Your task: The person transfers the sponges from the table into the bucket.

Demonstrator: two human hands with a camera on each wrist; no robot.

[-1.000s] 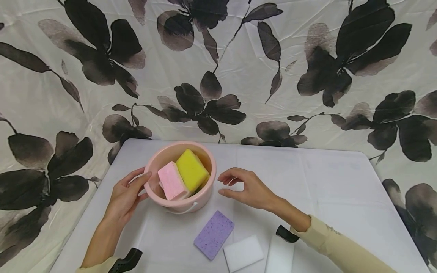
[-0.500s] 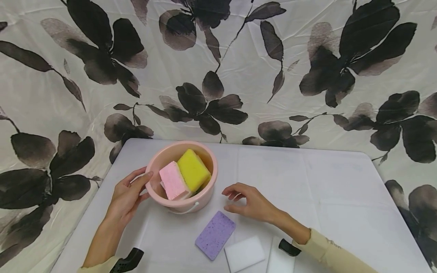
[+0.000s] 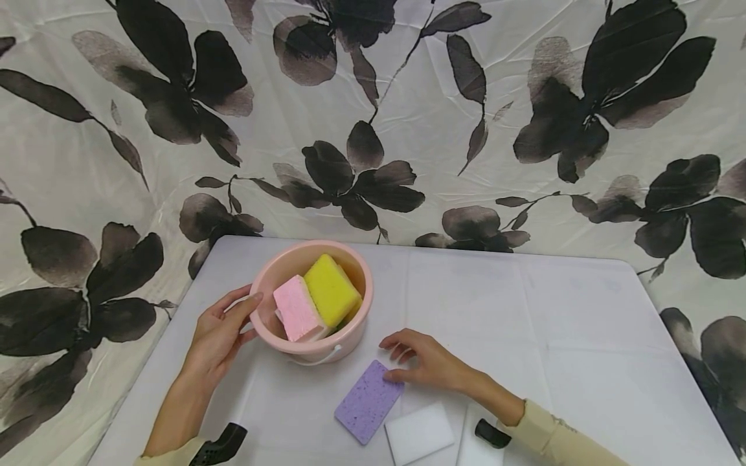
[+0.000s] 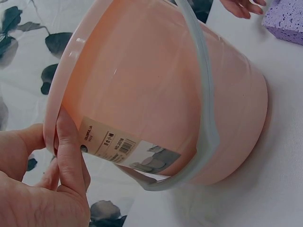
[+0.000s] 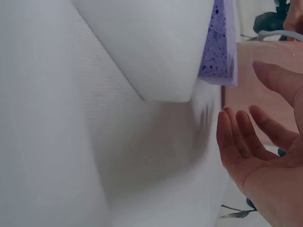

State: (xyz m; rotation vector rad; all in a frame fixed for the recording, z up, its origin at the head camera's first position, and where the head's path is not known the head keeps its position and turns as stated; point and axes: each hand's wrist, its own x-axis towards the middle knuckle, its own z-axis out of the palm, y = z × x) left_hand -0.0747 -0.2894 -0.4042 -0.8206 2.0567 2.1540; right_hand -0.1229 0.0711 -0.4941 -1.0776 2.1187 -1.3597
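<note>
My left hand [image 3: 215,340] pinches the rim of a pink plastic bucket [image 3: 352,338] between thumb and fingers, as the left wrist view shows on the bucket wall [image 4: 142,61]. Inside the bucket lie a pink sponge [image 3: 297,310] and a yellow sponge [image 3: 331,291]. A purple sponge [image 3: 364,404] lies flat on the table in front of the bucket. My right hand [image 3: 428,361] hovers over that sponge's upper right corner, fingers loosely bent and holding nothing. In the right wrist view a gap shows between the hand [image 5: 265,146] and the purple sponge [image 5: 218,52].
Two white blocks, one tilted [image 3: 419,433] and one longer [image 3: 480,443], lie right of the purple sponge at the table's near side. The bucket's pale handle [image 4: 207,94] hangs down at its front. A floral cloth [image 3: 454,129] hangs behind the white table [image 3: 583,336].
My right hand has come down from beside the bucket toward me, to the purple sponge. My left hand stays on the bucket rim, and the sponges have not moved.
</note>
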